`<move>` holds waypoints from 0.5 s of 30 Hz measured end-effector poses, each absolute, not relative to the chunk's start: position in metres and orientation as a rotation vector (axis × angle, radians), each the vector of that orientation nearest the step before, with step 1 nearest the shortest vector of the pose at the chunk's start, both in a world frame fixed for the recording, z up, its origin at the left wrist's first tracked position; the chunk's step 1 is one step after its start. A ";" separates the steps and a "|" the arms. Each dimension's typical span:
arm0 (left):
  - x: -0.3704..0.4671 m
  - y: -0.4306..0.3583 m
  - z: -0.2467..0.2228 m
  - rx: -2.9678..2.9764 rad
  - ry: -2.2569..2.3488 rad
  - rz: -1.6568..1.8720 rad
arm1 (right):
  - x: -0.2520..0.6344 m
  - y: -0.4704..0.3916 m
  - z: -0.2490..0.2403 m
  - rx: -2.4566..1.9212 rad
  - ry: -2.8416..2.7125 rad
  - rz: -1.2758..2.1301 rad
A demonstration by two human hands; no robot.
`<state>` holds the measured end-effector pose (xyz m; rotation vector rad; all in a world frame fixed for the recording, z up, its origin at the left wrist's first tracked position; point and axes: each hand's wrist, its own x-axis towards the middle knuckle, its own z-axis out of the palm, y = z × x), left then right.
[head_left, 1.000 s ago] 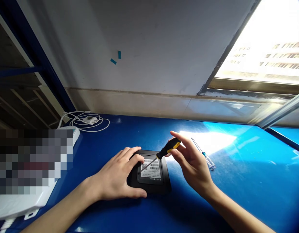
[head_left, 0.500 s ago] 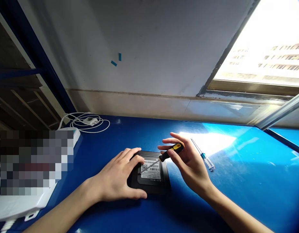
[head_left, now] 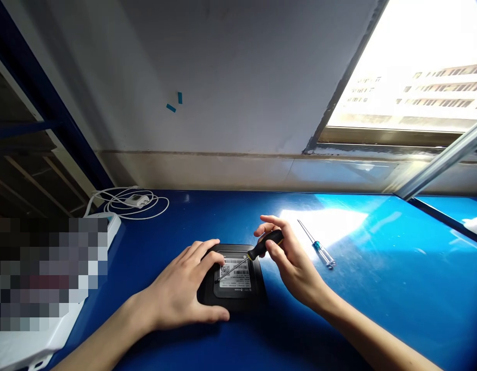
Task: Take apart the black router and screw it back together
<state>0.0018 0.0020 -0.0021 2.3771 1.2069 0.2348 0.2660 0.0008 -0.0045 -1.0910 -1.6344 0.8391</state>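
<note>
One blue table (head_left: 377,304) carries everything; places are rel. to the black case (head_left: 257,286). White unit (head_left: 31,345), partly pixelated, lies well left of it. L hand (head_left: 176,293) spans the case's left part, fingers over the far side, thumb along the near edge, gripping it flat on the table. R hand (head_left: 292,260), just off the case's right side, has thumb & fingertips closed on the handle of a black screwdriver (head_left: 263,246). White cable w/ adapter (head_left: 136,200) is coiled beyond the case, far left. Blue/clear screwdriver (head_left: 319,250) lies right of the case, ungripped. Key bit: the held driver's long axis slants from R hand down-left across the case's white label (head_left: 236,273), tip approx. at its near-left corner, so L hand's nearer the tip. Too small to tell if it's seated.
</note>
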 end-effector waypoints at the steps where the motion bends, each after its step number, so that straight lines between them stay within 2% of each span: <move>1: 0.002 0.002 -0.001 2.375 1.210 0.219 | 0.266 0.001 -0.005 -1.083 -1.632 0.842; 7: 0.002 0.002 -0.003 2.365 1.222 0.205 | 0.263 0.001 -0.004 -0.999 -1.569 0.995; 15: -0.002 0.002 -0.011 2.357 1.220 0.246 | 0.263 0.006 0.002 -0.965 -1.375 1.038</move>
